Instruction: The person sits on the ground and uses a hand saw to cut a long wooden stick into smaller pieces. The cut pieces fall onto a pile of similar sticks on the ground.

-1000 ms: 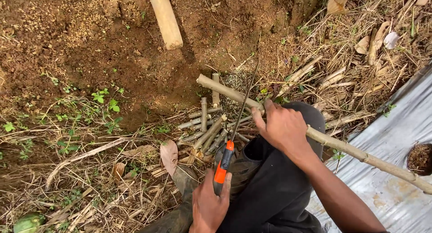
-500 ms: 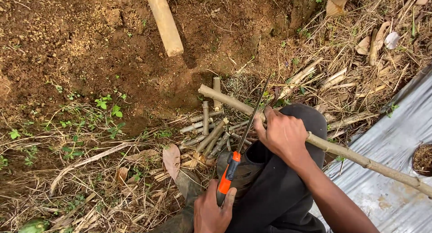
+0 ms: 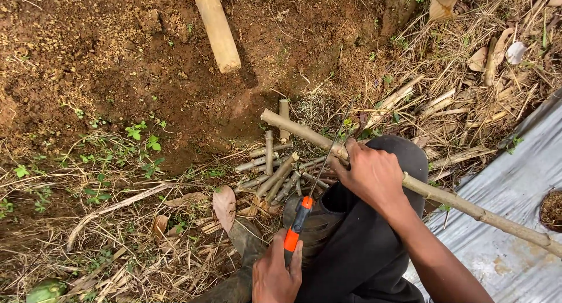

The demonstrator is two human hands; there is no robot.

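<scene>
Your fingers [image 3: 351, 153] on the right hand [image 3: 374, 174] are clamped around the long stick [image 3: 468, 204] resting across your knee [image 3: 404, 156], while your left hand [image 3: 276, 275] grips the orange-handled saw [image 3: 298, 218], its thin blade meeting the stick above a pile of cut stick pieces [image 3: 275, 171] on the soil.

A thick pale pole [image 3: 216, 28] lies on bare soil, grey plastic sheet [image 3: 497, 233] at right.

Farm plot, bare soil [image 3: 105, 51], dry straw [image 3: 146, 262]
</scene>
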